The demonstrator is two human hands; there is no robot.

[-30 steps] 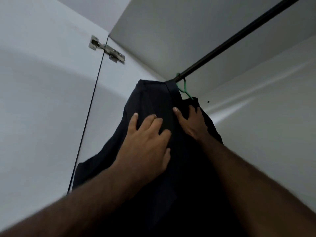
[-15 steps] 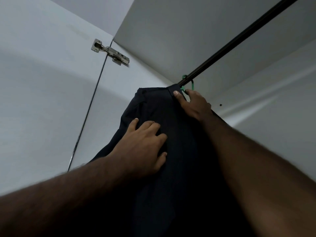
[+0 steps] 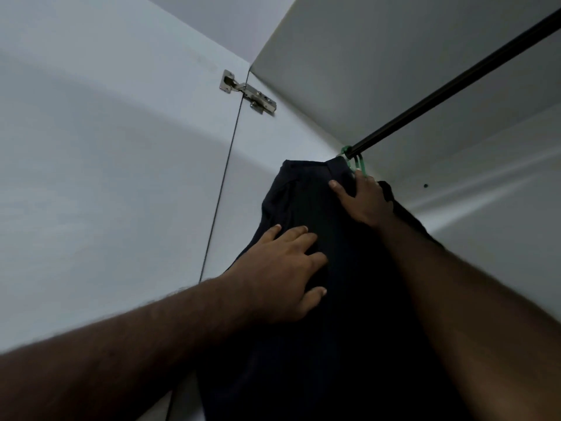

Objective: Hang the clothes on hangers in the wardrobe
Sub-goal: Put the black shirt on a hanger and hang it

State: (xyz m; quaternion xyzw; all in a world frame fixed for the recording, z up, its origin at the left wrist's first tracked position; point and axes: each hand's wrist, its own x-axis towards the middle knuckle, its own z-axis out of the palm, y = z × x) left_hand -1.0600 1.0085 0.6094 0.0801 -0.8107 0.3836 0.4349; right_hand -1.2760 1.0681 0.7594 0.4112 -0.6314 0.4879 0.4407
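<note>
Dark shirt (image 3: 303, 202) is on the green hanger (image 3: 358, 164), hooked over the rail (image 3: 455, 83) upper right (basically done). Left hand (image 3: 282, 268) lies flat on it, right hand (image 3: 364, 202) pinches the top; only straightening left, I reckon.

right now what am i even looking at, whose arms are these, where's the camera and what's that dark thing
There is no machine here. These are a person's two bare arms, filmed by one wide-angle camera worn on their head and tilted up into a wardrobe. That is the only view.

The black bar running to the upper right is the clothes rail. A green hanger hooks over it, and the dark garment hangs from that hanger.

The left hand lies flat on the front of the fabric, with its fingers fairly straight. The right hand is at the garment's top, with its thumb on the front and its fingers reaching over beside the hanger. Whether it actually grips is hidden.

On the left is the wardrobe door with its metal hinge.
</note>
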